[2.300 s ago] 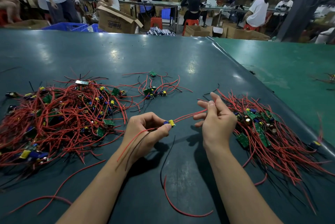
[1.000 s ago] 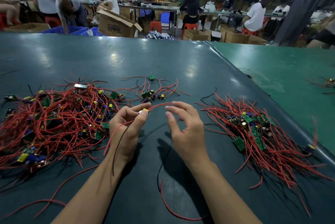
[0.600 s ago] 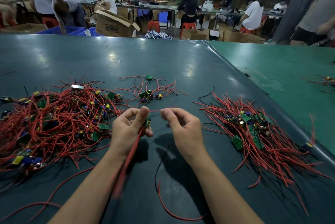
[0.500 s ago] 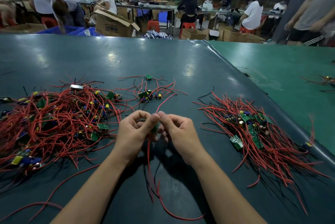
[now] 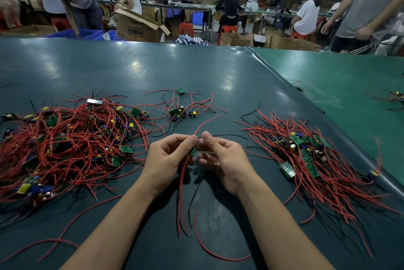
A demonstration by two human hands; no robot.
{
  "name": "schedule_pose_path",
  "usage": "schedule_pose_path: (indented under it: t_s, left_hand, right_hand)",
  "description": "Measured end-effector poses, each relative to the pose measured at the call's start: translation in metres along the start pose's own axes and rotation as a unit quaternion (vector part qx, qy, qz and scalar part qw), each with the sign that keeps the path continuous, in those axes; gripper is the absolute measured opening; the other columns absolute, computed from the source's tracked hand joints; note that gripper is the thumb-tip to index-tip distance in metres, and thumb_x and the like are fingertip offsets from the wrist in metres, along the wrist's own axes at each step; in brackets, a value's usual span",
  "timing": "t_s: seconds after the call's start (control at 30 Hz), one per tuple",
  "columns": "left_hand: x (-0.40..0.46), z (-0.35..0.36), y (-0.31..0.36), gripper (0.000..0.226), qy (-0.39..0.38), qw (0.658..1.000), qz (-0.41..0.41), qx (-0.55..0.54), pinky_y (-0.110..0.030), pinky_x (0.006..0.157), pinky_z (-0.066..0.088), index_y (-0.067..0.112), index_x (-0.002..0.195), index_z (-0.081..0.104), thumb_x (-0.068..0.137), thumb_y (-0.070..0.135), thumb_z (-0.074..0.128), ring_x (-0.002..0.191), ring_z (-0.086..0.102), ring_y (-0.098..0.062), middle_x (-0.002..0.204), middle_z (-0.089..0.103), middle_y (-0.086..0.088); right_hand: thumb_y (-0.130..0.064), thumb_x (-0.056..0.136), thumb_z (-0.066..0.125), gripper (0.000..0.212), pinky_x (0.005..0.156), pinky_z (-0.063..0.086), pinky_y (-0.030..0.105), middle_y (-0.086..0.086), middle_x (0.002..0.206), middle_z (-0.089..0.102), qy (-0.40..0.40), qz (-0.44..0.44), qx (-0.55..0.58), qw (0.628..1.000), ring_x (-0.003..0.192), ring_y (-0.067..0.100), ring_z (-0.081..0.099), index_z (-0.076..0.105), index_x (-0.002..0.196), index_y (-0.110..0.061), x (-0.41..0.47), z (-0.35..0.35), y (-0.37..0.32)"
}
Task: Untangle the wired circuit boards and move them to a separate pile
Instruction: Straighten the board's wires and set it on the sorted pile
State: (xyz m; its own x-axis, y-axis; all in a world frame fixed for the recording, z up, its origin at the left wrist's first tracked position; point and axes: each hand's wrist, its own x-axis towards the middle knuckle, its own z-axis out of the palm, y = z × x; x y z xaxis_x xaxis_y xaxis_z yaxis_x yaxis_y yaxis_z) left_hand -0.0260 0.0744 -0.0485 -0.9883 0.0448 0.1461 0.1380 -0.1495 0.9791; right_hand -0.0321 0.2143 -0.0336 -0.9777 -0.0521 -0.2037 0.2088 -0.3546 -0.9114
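A small green circuit board [image 5: 192,151] with red and black wires sits between my two hands above the middle of the dark table [image 5: 135,68]. My left hand [image 5: 168,158] pinches it with thumb and forefinger. My right hand [image 5: 223,158] meets it fingertip to fingertip and pinches the board's wires. Its red wires hang down toward me. A big tangled heap of wired boards [image 5: 65,145] lies at the left. The sorted pile [image 5: 310,160] lies at the right.
A small cluster of boards [image 5: 181,112] lies beyond my hands. Loose red wires [image 5: 209,250] lie near the front edge. A green table [image 5: 341,86] adjoins on the right, with a person [image 5: 371,7] standing behind it. Workers, boxes and crates fill the background.
My hands came together from apart over the table's middle. The board's wires, earlier stretched sideways, now hang down between my wrists. A person walked in at the far right.
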Motion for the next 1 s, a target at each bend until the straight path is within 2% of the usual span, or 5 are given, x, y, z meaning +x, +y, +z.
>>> schedule_pose_path:
  t_s: [0.13,0.27,0.57,0.87,1.0]
  left_hand:
    - [-0.002,0.002,0.002,0.025,-0.032,0.999,-0.001,0.030,-0.026,0.060,0.050,0.003,0.089,0.075,0.080,0.026,0.070,0.067,0.061,-0.017,0.081,0.072,-0.018]
    - [-0.002,0.001,0.004,0.020,-0.049,0.997,0.000,0.060,-0.026,0.053,0.036,-0.001,0.082,0.068,0.087,0.018,0.066,0.056,0.045,-0.017,0.062,0.054,-0.007]
    - [-0.006,0.001,0.009,0.025,-0.079,0.995,-0.004,0.053,-0.015,0.043,0.026,-0.001,0.072,0.064,0.094,0.008,0.057,0.040,0.032,-0.005,0.045,0.042,0.008]
    - [-0.006,0.002,0.011,0.027,-0.110,0.991,-0.013,0.069,-0.012,0.041,0.027,0.000,0.067,0.061,0.093,0.001,0.057,0.038,0.032,-0.004,0.042,0.043,0.008]
    - [-0.005,0.000,0.011,0.028,-0.109,0.992,-0.013,0.069,-0.010,0.042,0.028,0.000,0.065,0.060,0.093,-0.001,0.055,0.037,0.034,-0.003,0.042,0.046,0.009]
  right_hand:
    - [-0.026,0.089,0.066,0.017,0.047,0.043,0.017,0.001,0.077,0.071,-0.047,0.001,-0.054,0.997,0.055,0.010,0.056,0.079,0.085,-0.016,0.000,-0.001,0.002]
    - [-0.036,0.062,0.078,0.026,0.069,0.040,0.033,0.008,0.088,0.066,-0.052,0.001,-0.056,0.997,0.083,0.026,0.046,0.081,0.082,-0.021,0.000,-0.003,0.002]
    - [-0.031,0.064,0.077,0.020,0.037,0.029,0.013,-0.008,0.055,0.054,-0.062,0.026,0.057,0.996,0.050,0.005,0.040,0.075,0.071,-0.012,0.007,-0.012,-0.001]
    - [-0.023,0.094,0.059,0.036,0.033,0.024,0.017,-0.004,0.054,0.033,0.042,0.009,0.175,0.984,0.039,0.006,0.030,0.055,0.060,-0.013,0.013,-0.017,-0.011]
    - [-0.025,0.098,0.054,0.029,0.033,0.022,0.016,-0.006,0.054,0.035,0.048,-0.013,0.184,0.982,0.038,0.005,0.030,0.064,0.077,-0.008,0.014,-0.019,-0.014]
